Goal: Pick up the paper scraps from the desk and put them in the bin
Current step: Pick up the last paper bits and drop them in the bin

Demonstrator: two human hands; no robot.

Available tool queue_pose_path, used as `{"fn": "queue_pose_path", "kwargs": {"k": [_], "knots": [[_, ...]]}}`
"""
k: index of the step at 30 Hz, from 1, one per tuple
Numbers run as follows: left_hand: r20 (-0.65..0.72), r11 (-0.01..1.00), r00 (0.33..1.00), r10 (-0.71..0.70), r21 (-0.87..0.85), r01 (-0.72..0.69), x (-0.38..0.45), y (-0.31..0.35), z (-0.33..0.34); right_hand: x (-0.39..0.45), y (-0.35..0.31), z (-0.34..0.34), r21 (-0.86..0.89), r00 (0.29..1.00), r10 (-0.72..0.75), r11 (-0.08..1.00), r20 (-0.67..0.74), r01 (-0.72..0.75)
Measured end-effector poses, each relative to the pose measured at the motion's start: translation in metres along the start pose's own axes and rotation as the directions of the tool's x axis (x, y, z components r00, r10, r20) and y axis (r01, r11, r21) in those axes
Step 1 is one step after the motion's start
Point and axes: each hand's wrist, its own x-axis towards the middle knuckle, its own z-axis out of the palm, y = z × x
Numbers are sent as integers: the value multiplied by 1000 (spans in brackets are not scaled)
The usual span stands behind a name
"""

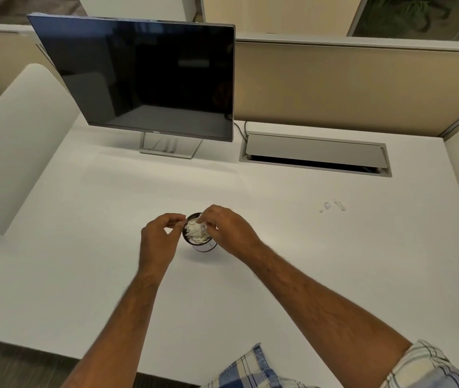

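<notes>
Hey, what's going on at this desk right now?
A person is clearing paper scraps off a white desk into a small round bin, which already holds a heap of white paper. The right hand is over the bin's mouth, fingers among the paper. The left hand is beside the rim, pinching something small. A few scraps remain to the right.

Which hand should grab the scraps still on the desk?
Right, probably. The remaining scraps lie on the desk to the right of the bin, on the right hand's side; the left hand would have to cross over the bin.
</notes>
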Motion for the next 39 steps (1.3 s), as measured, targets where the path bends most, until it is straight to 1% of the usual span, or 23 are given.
{"fn": "queue_pose_path", "kwargs": {"k": [2, 4, 8, 11, 14, 18, 20, 22, 25, 29, 32, 34, 36, 39], "knots": [[-5, 1000, 1000, 3, -16, -4, 0, 5, 2, -6, 7, -3, 103, 997, 29, 994, -70, -21], [-9, 999, 1000, 18, -32, -19, 1, 11, 6, -12, 16, -10, 168, 990, 78, 984, -119, -58], [4, 995, 996, 85, -53, -85, 4, 30, 15, -25, 47, -23, 309, 954, 221, 939, -200, -153], [30, 987, 988, 152, -56, -150, 8, 46, 29, -39, 72, -34, 344, 917, 330, 907, -226, -242], [83, 982, 981, 177, -77, -171, 12, 64, 50, -57, 100, -46, 359, 878, 415, 878, -236, -318], [181, 971, 962, 203, -166, -173, 11, 89, 95, -86, 139, -64, 371, 805, 524, 832, -278, -413], [241, 961, 942, 234, -207, -185, 10, 104, 122, -96, 159, -74, 382, 764, 571, 806, -301, -452], [317, 956, 912, 262, -215, -200, 10, 115, 151, -105, 178, -85, 384, 722, 611, 783, -324, -490], [437, 955, 850, 296, -160, -250, 12, 125, 194, -115, 202, -102, 365, 671, 640, 767, -374, -528], [605, 917, 721, 336, -37, -396, 16, 129, 243, -124, 232, -122, 294, 634, 638, 768, -437, -570], [695, 853, 620, 364, 18, -522, 21, 134, 271, -128, 251, -133, 222, 658, 616, 781, -433, -584], [730, 801, 572, 375, 56, -597, 23, 140, 288, -129, 262, -137, 171, 687, 588, 799, -427, -577], [760, 768, 539, 364, 82, -635, 26, 144, 303, -128, 270, -138, 147, 702, 592, 796, -396, -588], [787, 742, 514, 342, 110, -661, 28, 147, 323, -122, 276, -140, 174, 709, 607, 790, -359, -588]]}}
